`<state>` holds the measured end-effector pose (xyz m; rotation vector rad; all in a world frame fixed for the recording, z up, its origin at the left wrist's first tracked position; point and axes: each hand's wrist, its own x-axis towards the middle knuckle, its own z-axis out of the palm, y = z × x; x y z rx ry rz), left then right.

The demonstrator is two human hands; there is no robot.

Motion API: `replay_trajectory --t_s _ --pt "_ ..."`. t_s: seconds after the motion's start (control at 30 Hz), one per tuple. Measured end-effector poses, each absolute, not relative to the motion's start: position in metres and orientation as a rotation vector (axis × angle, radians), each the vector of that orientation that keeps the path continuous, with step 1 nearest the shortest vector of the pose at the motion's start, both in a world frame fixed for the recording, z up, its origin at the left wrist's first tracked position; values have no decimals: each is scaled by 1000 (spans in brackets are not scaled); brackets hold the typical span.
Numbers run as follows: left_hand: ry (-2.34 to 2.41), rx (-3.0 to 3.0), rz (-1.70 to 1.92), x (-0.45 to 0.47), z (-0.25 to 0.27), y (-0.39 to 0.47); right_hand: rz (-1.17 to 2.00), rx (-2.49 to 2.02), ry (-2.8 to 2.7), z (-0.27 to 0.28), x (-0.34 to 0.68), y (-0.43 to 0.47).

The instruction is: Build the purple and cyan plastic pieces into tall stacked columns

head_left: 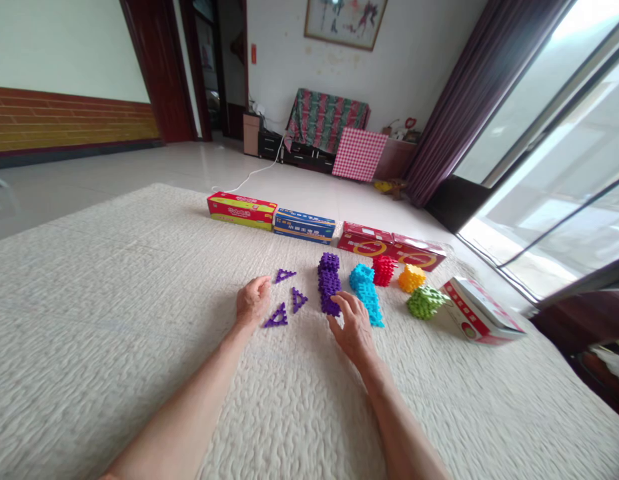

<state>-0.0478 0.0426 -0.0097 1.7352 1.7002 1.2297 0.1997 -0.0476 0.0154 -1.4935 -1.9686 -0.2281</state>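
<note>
My left hand (pixel 253 301) is curled closed at the left of three loose purple triangle pieces, and its inner fingers are hidden. Those flat toothed pieces are a far triangle (pixel 285 275), a middle triangle (pixel 299 300) and a near triangle (pixel 277 316). With thumb and fingers apart, my right hand (pixel 353 327) reaches to the near end of a purple stack of toothed pieces (pixel 329 280). Its fingertips overlap that end; whether they touch it I cannot tell. Just right of it lies a light blue stack (pixel 368 297), partly behind my right hand.
Red pieces (pixel 384 271), yellow pieces (pixel 412 278) and green pieces (pixel 425 302) sit in clusters to the right. A white and red box (pixel 482 310) lies beyond them. A red-yellow box (pixel 242 211), a blue box (pixel 304 227) and dark red boxes (pixel 367 239) line the far side.
</note>
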Motion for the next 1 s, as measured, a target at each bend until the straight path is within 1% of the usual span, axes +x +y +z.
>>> replay_trajectory --t_s 0.17,0.27,0.5,0.6,0.8,1.0 --pt "1698 1719 1245 -47 -10 43 -268 -1492 -1937 12 198 -48" --pt "1692 1706 1244 -47 -8 42 -233 -1414 -1940 12 190 -53" --pt "1703 1643 1253 -47 0 38 51 -1210 -2135 15 140 -62" --pt "1710 1617 1255 -47 3 37 107 -1194 -2266 22 120 -60" --pt "1703 1600 1279 -47 3 38 4 -1323 -2466 31 103 -46" --pt "1690 1591 1305 -46 3 38 -5 -1318 -2442 36 98 -42"
